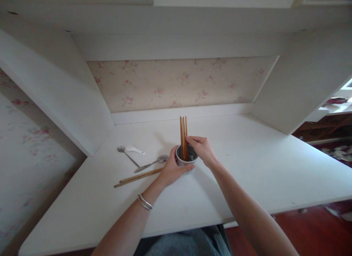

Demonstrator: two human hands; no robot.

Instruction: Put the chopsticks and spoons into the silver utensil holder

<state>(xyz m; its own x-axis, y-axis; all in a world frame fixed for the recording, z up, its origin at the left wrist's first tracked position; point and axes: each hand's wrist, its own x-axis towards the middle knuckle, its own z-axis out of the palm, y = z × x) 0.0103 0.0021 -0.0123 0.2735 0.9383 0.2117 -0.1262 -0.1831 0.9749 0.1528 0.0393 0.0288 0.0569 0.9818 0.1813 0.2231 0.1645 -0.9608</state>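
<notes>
Around the side of a metal utensil holder (189,163) with small holes in it, my left hand (173,168) is closed. Several wooden chopsticks (183,138) stand upright in the holder, their tops well above its rim. The fingertips of my right hand (202,149) pinch these sticks just over the rim; whether they grip all of them or only some I cannot tell. A pair of wooden chopsticks (139,177) lies left of the holder, the right ends hidden by my left hand. Close behind them rests a metal spoon (162,158).
Farther left on the white tabletop (247,160) lie a second metal spoon (121,149) and a white spoon (134,149). White side panels (286,76) and an overhead cabinet (176,19) enclose the space. The front edge runs close to my body.
</notes>
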